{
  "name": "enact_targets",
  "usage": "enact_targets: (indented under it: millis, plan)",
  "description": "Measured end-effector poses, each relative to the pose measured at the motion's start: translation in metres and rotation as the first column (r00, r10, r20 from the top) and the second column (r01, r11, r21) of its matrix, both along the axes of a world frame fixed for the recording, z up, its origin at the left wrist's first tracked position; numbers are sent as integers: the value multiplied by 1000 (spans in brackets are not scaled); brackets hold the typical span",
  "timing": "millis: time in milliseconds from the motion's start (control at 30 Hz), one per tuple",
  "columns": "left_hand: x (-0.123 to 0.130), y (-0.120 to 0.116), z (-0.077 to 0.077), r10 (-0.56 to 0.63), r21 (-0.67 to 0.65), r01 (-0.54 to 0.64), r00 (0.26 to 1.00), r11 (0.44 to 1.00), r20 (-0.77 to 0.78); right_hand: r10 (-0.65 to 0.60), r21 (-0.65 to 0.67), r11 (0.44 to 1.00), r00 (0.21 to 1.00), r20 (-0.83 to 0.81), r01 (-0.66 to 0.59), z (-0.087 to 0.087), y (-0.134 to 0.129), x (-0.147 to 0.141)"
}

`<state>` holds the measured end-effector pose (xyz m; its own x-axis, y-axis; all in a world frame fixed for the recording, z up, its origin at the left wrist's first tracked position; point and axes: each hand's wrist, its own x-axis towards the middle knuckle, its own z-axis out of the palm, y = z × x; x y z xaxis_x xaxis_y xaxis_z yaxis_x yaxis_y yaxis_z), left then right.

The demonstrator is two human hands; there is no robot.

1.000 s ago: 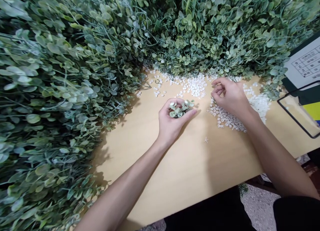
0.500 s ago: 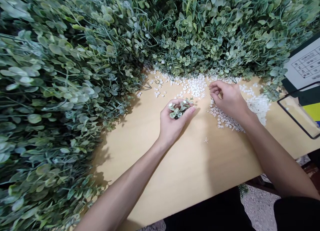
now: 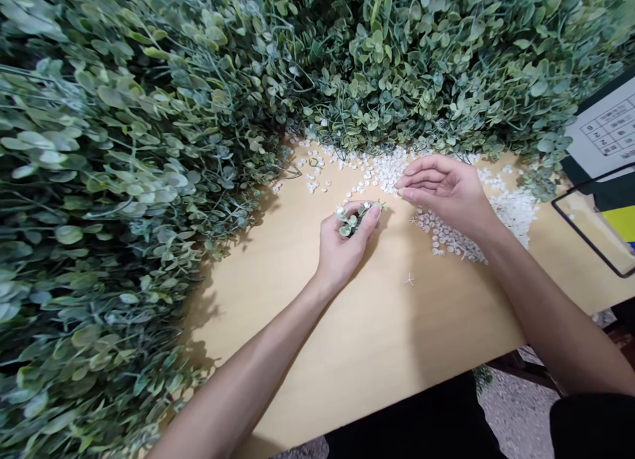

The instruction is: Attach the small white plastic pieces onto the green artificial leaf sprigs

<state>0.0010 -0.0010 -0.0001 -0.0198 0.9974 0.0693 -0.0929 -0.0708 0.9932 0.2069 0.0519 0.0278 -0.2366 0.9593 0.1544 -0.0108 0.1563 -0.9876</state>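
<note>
1. While I am operating from afar through the head view, the left hand (image 3: 340,250) is cradling a sprig (image 3: 350,223) over the worktop (image 3: 347,353), near its middle.
2. For good handling, I am favouring a light, steady hold, because hard pressure could be bending the small leaves; I am also wanting the thumb clear of them, as it is partly covering the sprig.
3. The right hand (image 3: 449,193) is hovering just beside the sprig, with white pieces (image 3: 389,171) lying near its fingertips. I am judging that small, slow finger motions are suiting this crowded spot, since a low wrist could be scattering them.
4. The left grip is closing round the sprig, thumb and fingers curling about it while leaves are showing between.
5. The right grip is standing narrow, its fingertips nearly together; whether anything tiny is sitting between them, I am not managing to tell.
</note>
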Motion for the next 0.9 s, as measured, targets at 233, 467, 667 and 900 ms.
enact_targets:
  millis: [233, 467, 667, 900]
  plan:
    - [-1, -3, 3, 15, -12, -16, 996, 1000, -84, 110, -99, 988, 991, -81, -118, 1, -5, -4]
    - [-1, -3, 3, 5, 0, -6, 995, 1000, -99, 145, -151, 976, 985, -88, -157, 1, -6, -6]
    - [-1, -2, 1, 4, 8, -3, 995, 1000, -95, 164, -147, 974, 983, -83, -175, 1, -6, -5]
    - [-1, -2, 0, 1, -7, -2, 998, 1000, -63, 168, -144, 973, 982, -83, -179, 1, -7, -5]
